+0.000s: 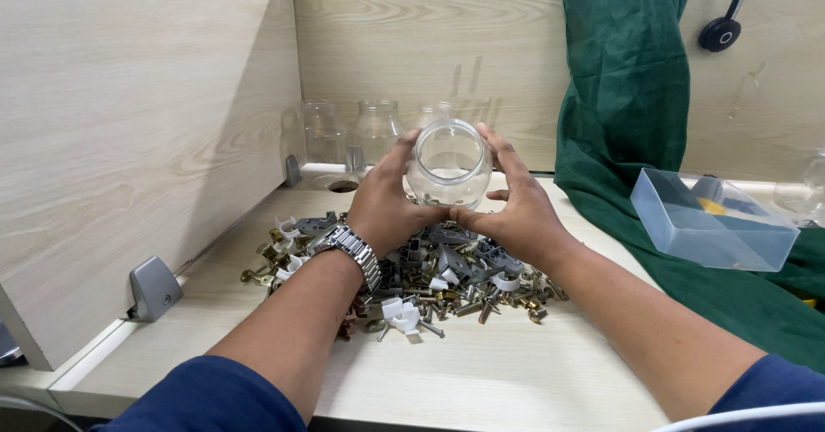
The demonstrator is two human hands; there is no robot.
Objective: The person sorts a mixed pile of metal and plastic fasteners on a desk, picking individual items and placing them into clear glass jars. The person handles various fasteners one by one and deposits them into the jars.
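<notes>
A clear glass jar (449,164) is tipped toward me, its open mouth facing the camera, and looks empty. My left hand (383,206) wraps its left side and my right hand (514,210) cups its right side and base. A metal watch (352,249) sits on my left wrist. Under the hands lies a pile of mixed hardware (430,279): brass and steel screws, grey brackets and white plastic clips, spread over the wooden desk (481,372).
Several empty glass jars (376,128) stand at the back by the wooden partition (129,131). A green cloth (627,114) drapes down on the right, with a clear plastic box (710,219) resting on it. Another glass jar (803,187) shows at the right edge.
</notes>
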